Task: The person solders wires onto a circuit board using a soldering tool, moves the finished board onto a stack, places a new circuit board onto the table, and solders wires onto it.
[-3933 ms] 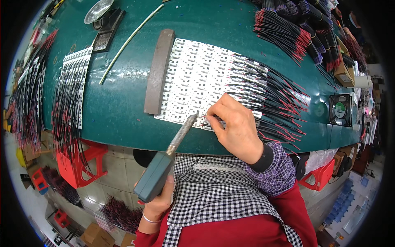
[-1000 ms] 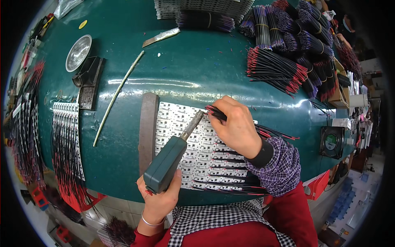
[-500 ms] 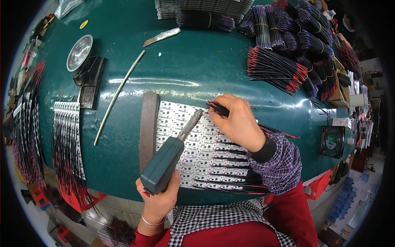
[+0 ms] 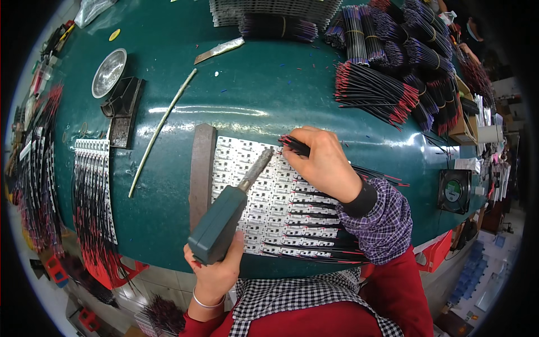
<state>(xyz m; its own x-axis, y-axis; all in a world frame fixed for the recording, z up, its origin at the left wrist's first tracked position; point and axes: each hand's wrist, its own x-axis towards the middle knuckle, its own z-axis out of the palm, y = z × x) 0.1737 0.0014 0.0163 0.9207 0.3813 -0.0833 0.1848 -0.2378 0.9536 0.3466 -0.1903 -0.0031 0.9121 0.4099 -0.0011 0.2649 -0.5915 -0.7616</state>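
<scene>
My left hand (image 4: pixel 216 272) is wrapped round the dark green soldering gun (image 4: pixel 218 222). The gun's crusted metal tip points up and right, close to the upper edge of a white circuit board panel (image 4: pixel 241 165). My right hand (image 4: pixel 324 163) pinches a small bundle of black wires with red ends (image 4: pixel 296 146) just right of that tip. Whether tip and wires touch, I cannot tell. Black wires (image 4: pixel 311 226) lie in rows across the panel's right part, their red ends trailing to the right. My right hand and sleeve hide some of them.
A dark flat bar (image 4: pixel 202 174) lies along the panel's left edge. Further left are a pale rod (image 4: pixel 163 126), a metal bowl (image 4: pixel 109 73), a dark stand (image 4: pixel 124 109) and a wired panel (image 4: pixel 91 147). Wire bundles (image 4: pixel 376 92) are heaped at back right; a small fan (image 4: pixel 453 191) stands right.
The soldering gun in my left hand has shifted slightly left, its tip staying by the panel's upper edge. My right hand keeps its pinch on the wires, almost in place.
</scene>
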